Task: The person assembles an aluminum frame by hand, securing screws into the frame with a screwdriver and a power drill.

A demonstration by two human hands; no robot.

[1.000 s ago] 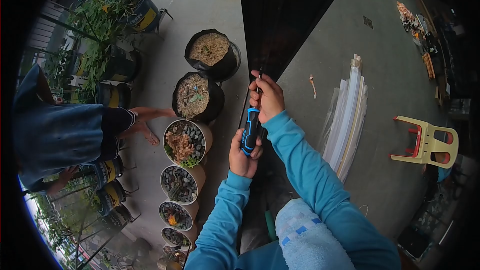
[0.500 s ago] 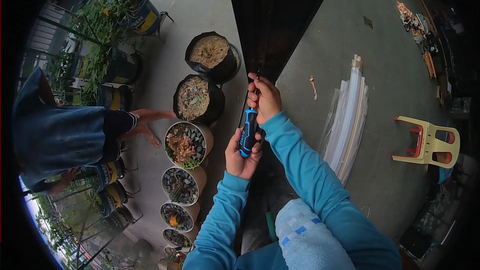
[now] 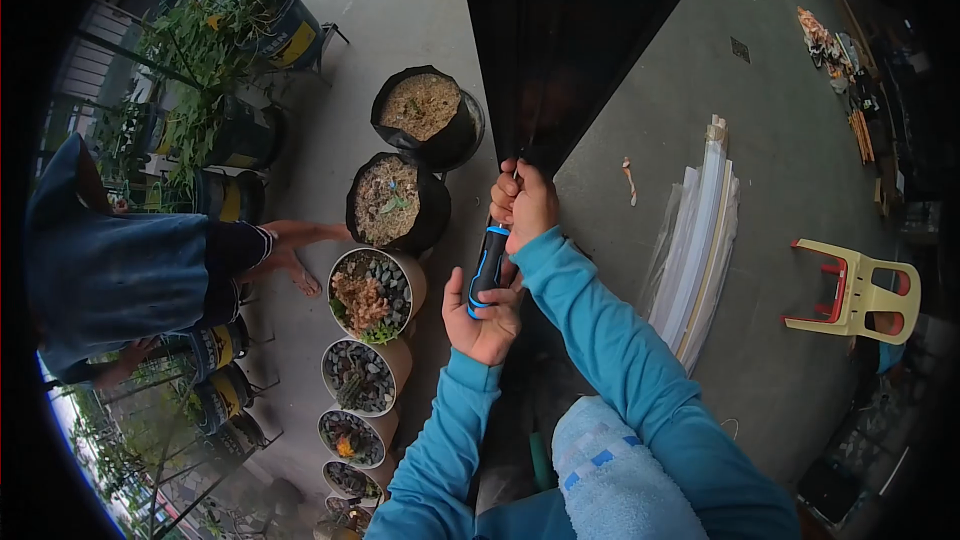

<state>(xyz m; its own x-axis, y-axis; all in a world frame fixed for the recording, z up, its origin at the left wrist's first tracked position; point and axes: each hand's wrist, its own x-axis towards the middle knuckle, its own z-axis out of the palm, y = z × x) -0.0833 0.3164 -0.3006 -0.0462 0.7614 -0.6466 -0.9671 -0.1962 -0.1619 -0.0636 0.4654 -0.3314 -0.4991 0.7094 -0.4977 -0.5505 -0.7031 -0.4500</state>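
Note:
A blue and black screwdriver (image 3: 487, 268) points up toward the lower end of a long black panel (image 3: 560, 50). My left hand (image 3: 482, 322) is wrapped round the lower part of its handle, thumb raised beside it. Above it my right hand (image 3: 524, 204) has its fingers closed around the shaft near the top of the handle, against the panel's end. The screwdriver's tip is hidden by the fingers.
Potted plants (image 3: 368, 377) and black grow bags (image 3: 424, 108) line the left side. Another person (image 3: 130, 250) stands at the far left by plant buckets. Long white strips (image 3: 700, 240) lie on the floor at right, with a yellow chair (image 3: 860, 290) beyond.
The screwdriver handle has turned about its axis. My left hand has shifted slightly down with its thumb lifted, and my right hand is slightly lower. The black panel appears shifted right.

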